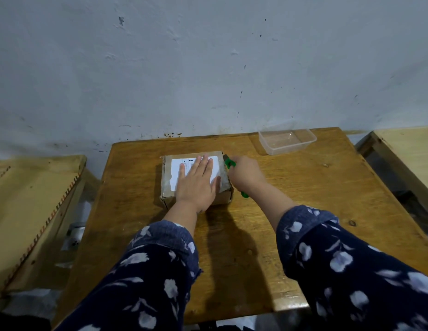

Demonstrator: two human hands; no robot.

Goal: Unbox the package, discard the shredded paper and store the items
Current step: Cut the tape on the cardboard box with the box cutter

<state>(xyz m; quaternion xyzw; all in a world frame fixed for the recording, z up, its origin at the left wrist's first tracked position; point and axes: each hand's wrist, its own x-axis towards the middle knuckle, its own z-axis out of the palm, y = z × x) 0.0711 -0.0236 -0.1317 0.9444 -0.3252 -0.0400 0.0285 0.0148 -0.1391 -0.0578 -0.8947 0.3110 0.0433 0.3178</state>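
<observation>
A small taped cardboard box [168, 187] with a white label on top sits closed in the middle of the wooden table [304, 199]. My left hand [197, 185] lies flat on the lid, fingers spread, pressing down. At the box's right edge, my right hand [246, 174] is closed around a green-handled cutter [229, 162]; the green tip shows above the fist at the far right corner of the box and another green bit below it. The blade itself is hidden by the hand.
A clear plastic container [287, 140] stands open at the table's far right, near the pale wall. Another wooden table [33, 211] flanks the left side and a third [409, 151] the right, with gaps between them.
</observation>
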